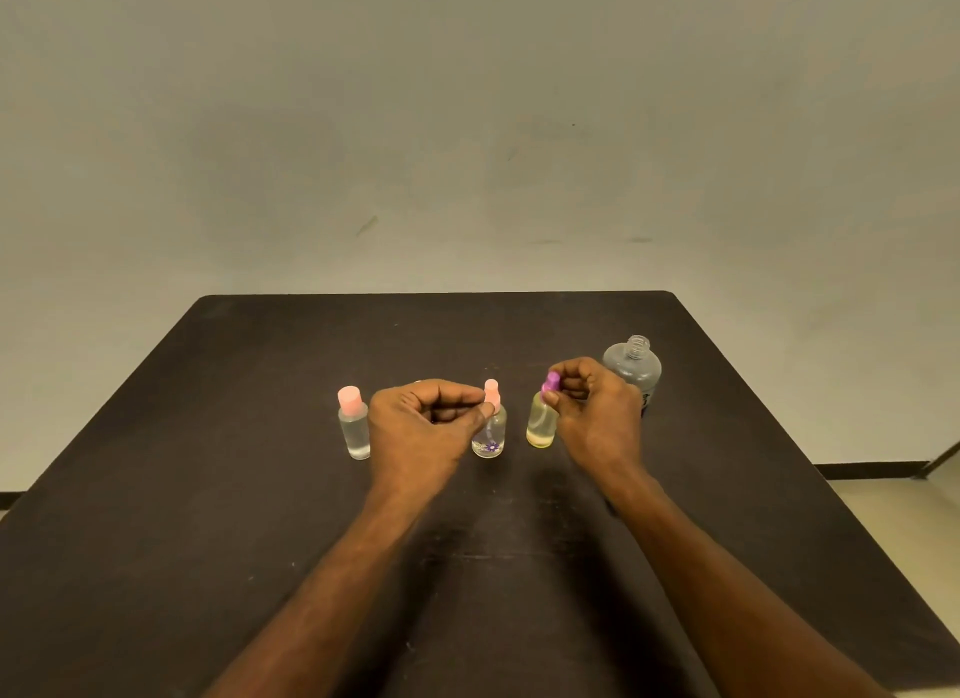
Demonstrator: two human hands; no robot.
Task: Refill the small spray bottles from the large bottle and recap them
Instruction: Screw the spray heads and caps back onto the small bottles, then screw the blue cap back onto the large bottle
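Recapping step: the right hand [592, 411] pinches the purple spray cap [550, 384] atop the small yellowish clear bottle [541, 424] (at 9 o'clock of the uncapped large grey bottle [635, 367]). The left hand [423, 427], fingers curled, touches the pink-capped flower-printed bottle [491, 432]; keep the cap square, twisting gently.

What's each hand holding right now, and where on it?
Right hand pinches the purple cap on the yellow bottle. Left hand pinches the pink sprayer on the flower bottle.

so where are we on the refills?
Looks done: pink-capped bottle at left stands closed with liquid. In hand: right hand grips the purple top on the yellowish bottle; left hand pinches the flower bottle's pink sprayer. Left: large bottle uncapped.
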